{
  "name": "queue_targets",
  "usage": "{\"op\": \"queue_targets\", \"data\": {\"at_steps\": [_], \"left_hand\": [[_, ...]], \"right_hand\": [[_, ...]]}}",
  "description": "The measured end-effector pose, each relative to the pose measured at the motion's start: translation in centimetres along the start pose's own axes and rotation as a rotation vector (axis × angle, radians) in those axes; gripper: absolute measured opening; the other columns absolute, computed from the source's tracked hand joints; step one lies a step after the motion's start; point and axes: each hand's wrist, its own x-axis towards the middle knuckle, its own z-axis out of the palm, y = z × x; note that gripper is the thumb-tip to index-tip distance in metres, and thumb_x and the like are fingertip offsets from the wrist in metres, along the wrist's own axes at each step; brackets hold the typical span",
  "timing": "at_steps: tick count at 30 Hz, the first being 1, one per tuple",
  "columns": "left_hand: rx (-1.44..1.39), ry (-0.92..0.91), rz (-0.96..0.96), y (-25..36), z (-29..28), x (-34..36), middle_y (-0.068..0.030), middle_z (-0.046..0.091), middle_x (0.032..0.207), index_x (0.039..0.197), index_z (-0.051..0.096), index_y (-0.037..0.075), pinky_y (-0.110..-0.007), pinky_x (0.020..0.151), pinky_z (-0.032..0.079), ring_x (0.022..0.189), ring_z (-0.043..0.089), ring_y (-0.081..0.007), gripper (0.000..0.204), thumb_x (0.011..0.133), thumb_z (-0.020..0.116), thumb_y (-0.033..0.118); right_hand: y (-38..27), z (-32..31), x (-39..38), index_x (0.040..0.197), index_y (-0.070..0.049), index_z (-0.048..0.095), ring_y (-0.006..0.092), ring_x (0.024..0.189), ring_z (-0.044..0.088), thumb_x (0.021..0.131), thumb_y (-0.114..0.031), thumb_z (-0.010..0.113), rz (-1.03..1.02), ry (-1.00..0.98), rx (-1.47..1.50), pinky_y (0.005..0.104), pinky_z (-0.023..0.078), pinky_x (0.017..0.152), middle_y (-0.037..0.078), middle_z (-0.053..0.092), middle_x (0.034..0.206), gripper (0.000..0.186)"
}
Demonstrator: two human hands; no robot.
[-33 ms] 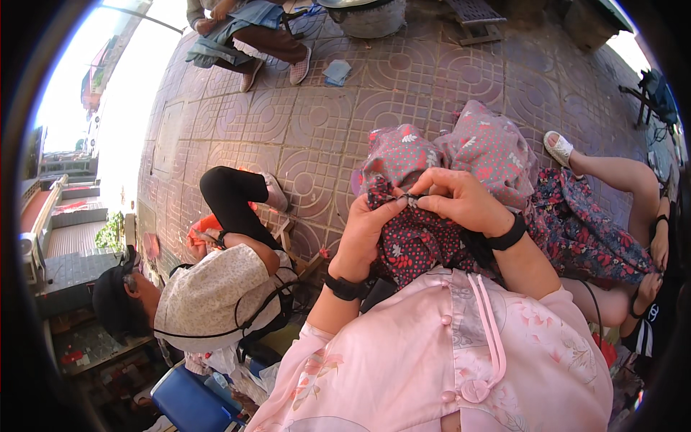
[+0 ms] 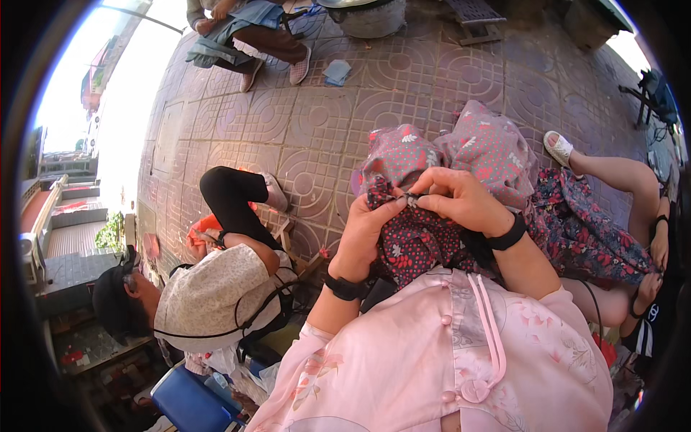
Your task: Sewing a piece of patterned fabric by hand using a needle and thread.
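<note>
Nothing visibly moves between the earlier frame and this one: both hands, the cloth and the people around keep the same places. Left hand (image 2: pixel 363 229) and right hand (image 2: pixel 464 201) meet over the lap, thumbs turned toward each other, on the upper edge of a dark floral cloth (image 2: pixel 421 248). Each grip is closed to a small pinch, thumb against finger, with a bunched bit of that edge between them; whether a needle or other fine thing is there too, I cannot tell. The cloth hangs in folds toward the left side of the lap, between the grey-pink dotted trousers (image 2: pixel 486 147) at the knees and the hem of the pink top (image 2: pixel 432 345).

By my judgement, the step in hand is close fingertip work on one small spot of the gathered edge. The next move would seem to call for the left pinch to keep that spot taut while the right fingertips do the finer work, with the loose folds kept clear of the fingers. Beyond the knees, a folded blue cloth (image 2: pixel 336 72) lies on the paved floor (image 2: pixel 317 122).
</note>
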Motion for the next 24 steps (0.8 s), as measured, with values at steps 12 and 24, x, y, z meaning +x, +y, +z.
{"op": "queue_targets", "data": {"at_steps": [12, 24], "left_hand": [[-0.048, 0.031, 0.003, -0.44, -0.46, -0.05, -0.0029, 0.070, 0.089, 0.099, 0.068, 0.002, -0.024, 0.071, 0.051, 0.078, 0.066, -0.0100, 0.010, 0.090, 0.064, 0.005], [0.015, 0.006, 0.018, -0.39, 0.08, -0.05, -0.0023, 0.071, 0.089, 0.099, 0.070, 0.002, -0.023, 0.069, 0.052, 0.075, 0.065, -0.0085, 0.011, 0.091, 0.064, 0.006]], "right_hand": [[-0.57, -0.04, 0.00, 0.104, -0.006, 0.065, 0.0042, 0.060, 0.046, 0.085, -0.011, 0.071, -0.031, -0.017, -0.090, 0.0252, 0.036, 0.055, -0.003, 0.055, 0.065, 0.020], [-0.39, 0.08, -0.01, 0.101, -0.003, 0.066, 0.0032, 0.061, 0.049, 0.089, -0.011, 0.069, -0.012, -0.006, -0.053, 0.0231, 0.038, 0.055, -0.003, 0.058, 0.067, 0.015]]}}
